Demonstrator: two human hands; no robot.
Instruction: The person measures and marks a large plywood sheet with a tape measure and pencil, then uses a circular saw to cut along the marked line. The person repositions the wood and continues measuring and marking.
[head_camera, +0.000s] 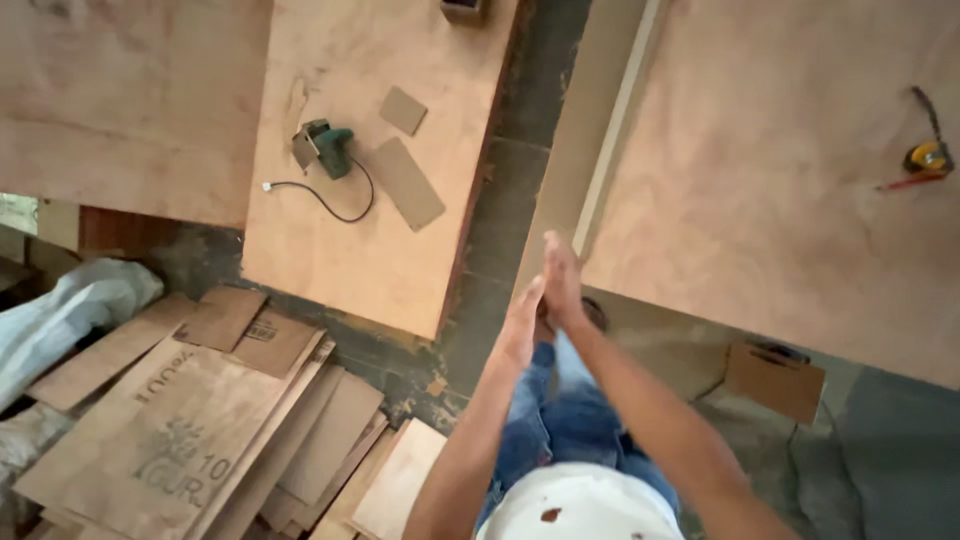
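Note:
I look straight down at my own body, blue jeans and a white shirt. My left hand (521, 325) and my right hand (560, 280) are pressed together palm to palm in front of me, fingers straight, with nothing visible between them. They hover above the dark floor gap, beside the edge of a long pale board (585, 150) that lies along a large plywood sheet (790, 170) on my right.
A second plywood sheet (370, 150) at centre left carries a green power tool (325, 148) with a black cord and two small wood offcuts (405, 180). A yellow tape measure (927, 157) and a red pencil lie far right. Plywood scraps (200, 410) are stacked lower left.

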